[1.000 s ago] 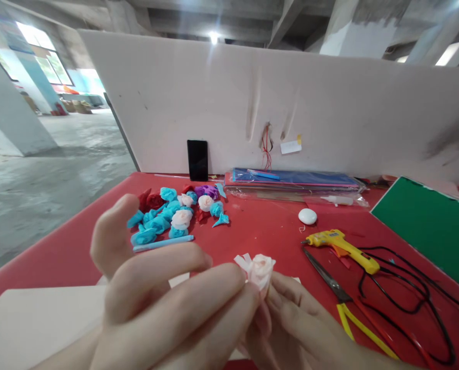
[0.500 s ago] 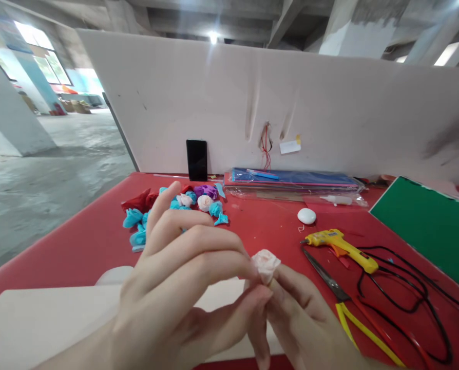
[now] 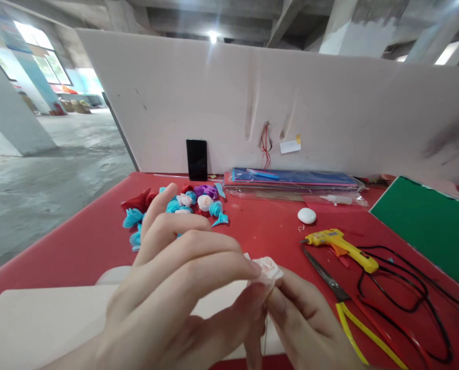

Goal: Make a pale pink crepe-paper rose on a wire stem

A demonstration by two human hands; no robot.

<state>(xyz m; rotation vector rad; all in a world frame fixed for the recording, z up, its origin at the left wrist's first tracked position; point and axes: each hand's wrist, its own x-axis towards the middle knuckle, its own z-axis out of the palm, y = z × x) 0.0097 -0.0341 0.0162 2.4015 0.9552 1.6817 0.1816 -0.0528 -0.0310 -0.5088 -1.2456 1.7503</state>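
Note:
A small pale pink paper flower sits between my two hands, low in the middle of the view. My left hand pinches its left side with thumb and index finger, the other fingers raised. From the right, my right hand grips the flower's base between thumb and fingers. A strip of the pale paper seems to hang below, partly hidden by my fingers. Behind my left hand lies a pile of crepe paper flowers, among them a white-pink rose, blue flowers and a purple flower.
To the right lie a yellow glue gun with a black cord and yellow-handled scissors. A white oval object and a green board are farther off. A black phone leans on the white partition. White sheet lies below my hands.
My left hand has shifted slightly down and left. The flower is turned a little, and more of its paper edge shows by my left fingertips.

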